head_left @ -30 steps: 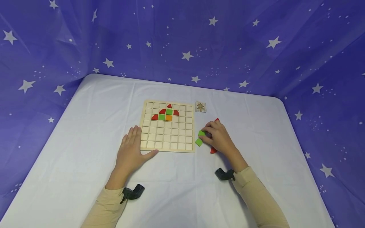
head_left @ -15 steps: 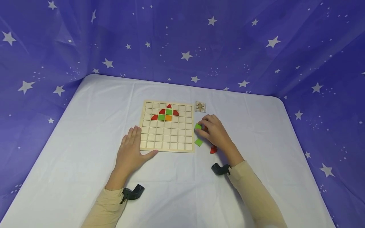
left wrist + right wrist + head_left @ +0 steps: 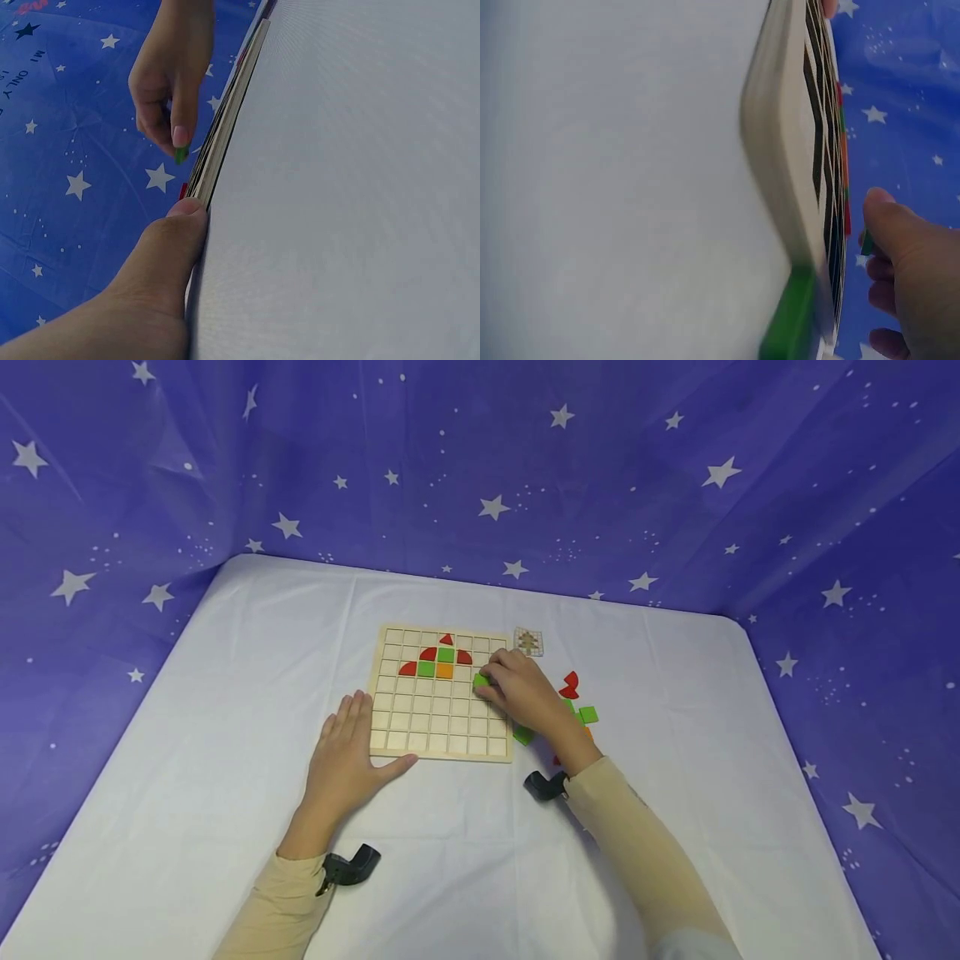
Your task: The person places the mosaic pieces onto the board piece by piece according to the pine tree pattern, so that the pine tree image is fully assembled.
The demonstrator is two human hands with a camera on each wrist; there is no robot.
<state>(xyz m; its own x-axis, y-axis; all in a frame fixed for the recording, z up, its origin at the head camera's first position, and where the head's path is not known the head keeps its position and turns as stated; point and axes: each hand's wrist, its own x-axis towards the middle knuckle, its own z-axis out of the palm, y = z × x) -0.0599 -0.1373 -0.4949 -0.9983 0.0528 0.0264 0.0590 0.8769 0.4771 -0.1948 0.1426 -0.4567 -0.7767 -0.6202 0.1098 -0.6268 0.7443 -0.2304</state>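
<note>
A square wooden grid board (image 3: 420,727) lies on the white table. In its upper rows sit red curved pieces, a red triangle (image 3: 446,640), two green squares and an orange square (image 3: 444,671). My left hand (image 3: 341,768) rests flat at the board's lower left corner, fingers along the left side and thumb against the front edge. Over the board's right part, my right hand (image 3: 525,689) pinches a green square tile (image 3: 480,681) between thumb and fingers. Both wrist views show that tile raised above the board; part of it is hidden by the fingers.
Right of the board lie loose red pieces (image 3: 571,682), a green tile (image 3: 588,715) and others partly under the right forearm. Another green tile (image 3: 522,737) lies close to the board's right edge. A small card with a tree pattern (image 3: 529,642) is at the upper right.
My right hand has moved left from the loose pieces to over the board, carrying a green tile. More loose pieces now show behind it. My left hand has stayed in place.
</note>
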